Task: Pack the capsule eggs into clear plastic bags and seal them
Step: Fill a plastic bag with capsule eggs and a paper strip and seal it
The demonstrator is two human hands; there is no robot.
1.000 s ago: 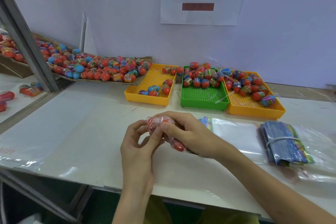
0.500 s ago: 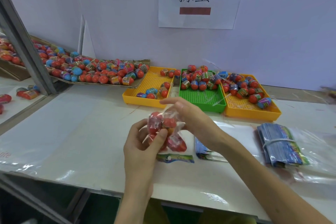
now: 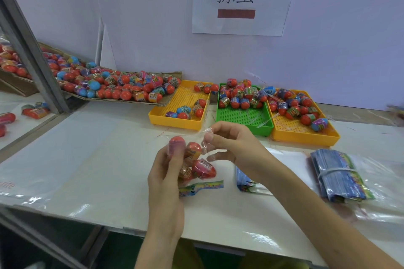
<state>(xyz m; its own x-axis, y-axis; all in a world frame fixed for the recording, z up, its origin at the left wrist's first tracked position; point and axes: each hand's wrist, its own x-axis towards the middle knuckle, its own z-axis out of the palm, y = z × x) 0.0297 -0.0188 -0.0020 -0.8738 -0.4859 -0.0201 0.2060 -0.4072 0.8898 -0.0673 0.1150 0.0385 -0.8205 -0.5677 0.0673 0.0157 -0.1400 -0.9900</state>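
While the left hand (image 3: 167,172) grips a clear bag (image 3: 196,159) of eggs (image 3: 203,168) above the table's (image 3: 87,159) bare near edge, the right hand (image 3: 231,146) pinches its mouth; the seal is hard to make out.

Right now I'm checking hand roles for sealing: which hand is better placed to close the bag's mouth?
Probably the right hand: it already pinches the open top of the clear bag, while the left hand grips the capsule eggs through it.

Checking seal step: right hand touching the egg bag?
Touching. Head view shows the right hand pinching the clear bag at its top edge.
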